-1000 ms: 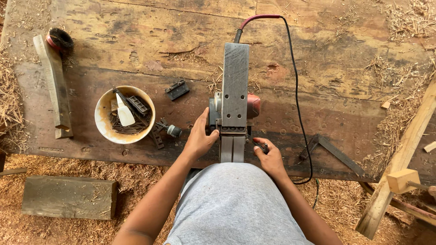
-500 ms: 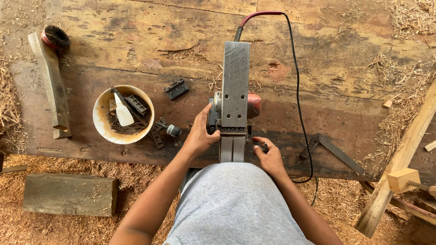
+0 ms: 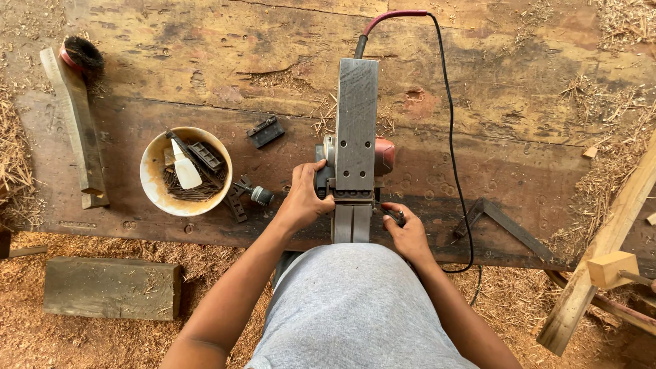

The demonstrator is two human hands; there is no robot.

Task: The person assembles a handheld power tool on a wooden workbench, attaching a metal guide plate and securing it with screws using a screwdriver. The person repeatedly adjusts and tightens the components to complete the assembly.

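Note:
An electric hand planer (image 3: 355, 137) lies upside down on a worn wooden workbench (image 3: 205, 61), its grey metal sole facing up and its red body showing at the right side. My left hand (image 3: 304, 198) grips the planer's left side near the blade drum. On the other side, my right hand (image 3: 406, 232) pinches a small dark tool (image 3: 395, 216) against the planer's near end. A black and red power cord (image 3: 447, 137) runs from the planer's far end and loops down the right side of the bench.
A beige bowl (image 3: 154, 188) holding nails, dark metal parts and a white piece sits left of the planer. Small black parts (image 3: 265, 131) lie near it. A wooden stick with a wire brush (image 3: 80, 55) lies far left. A metal square (image 3: 506, 225) and timber pieces (image 3: 601, 253) are right.
My right hand has shifted slightly left, closer against the planer's near end. My left hand keeps its grip on the planer, which has not moved.

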